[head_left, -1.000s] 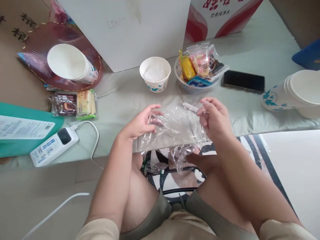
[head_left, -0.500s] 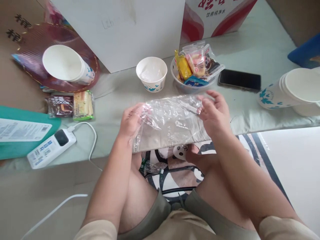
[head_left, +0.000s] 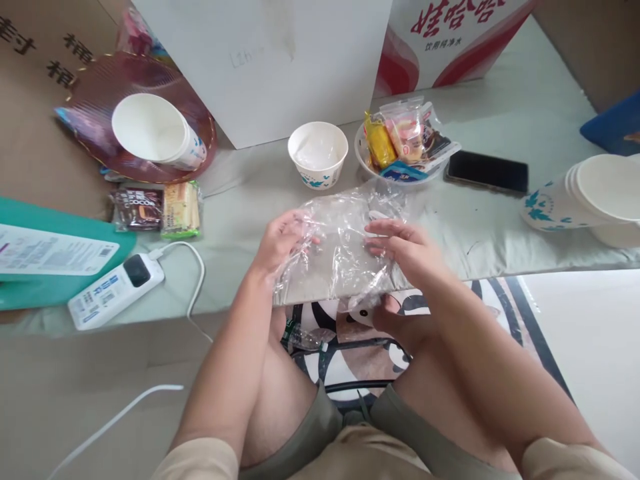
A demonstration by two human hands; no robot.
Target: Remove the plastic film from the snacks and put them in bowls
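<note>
A crumpled clear plastic bag point(head_left: 345, 233) lies spread over the table's front edge between my hands. My left hand point(head_left: 283, 243) is closed on its left side, fingers curled into the film. My right hand point(head_left: 403, 247) rests at the bag's right side with its fingers stretched out and slightly apart, touching the film. Just beyond the bag stands a white paper bowl point(head_left: 317, 177) with a leaf print and clear plastic inside. Right of it, a bowl point(head_left: 363, 157) holds several wrapped snacks point(head_left: 407, 137).
A black phone point(head_left: 487, 173) and stacked paper cups point(head_left: 555, 200) are on the right. At left are a power strip point(head_left: 115, 293), snack packs point(head_left: 180, 208), more cups point(head_left: 193, 150) and a reddish tray point(head_left: 93, 87). A white box point(head_left: 270, 67) stands behind.
My right hand has let go of the bag's right side and moved left and down, its fingers straightening. The bag has slackened and crumpled. The view has shifted slightly.
</note>
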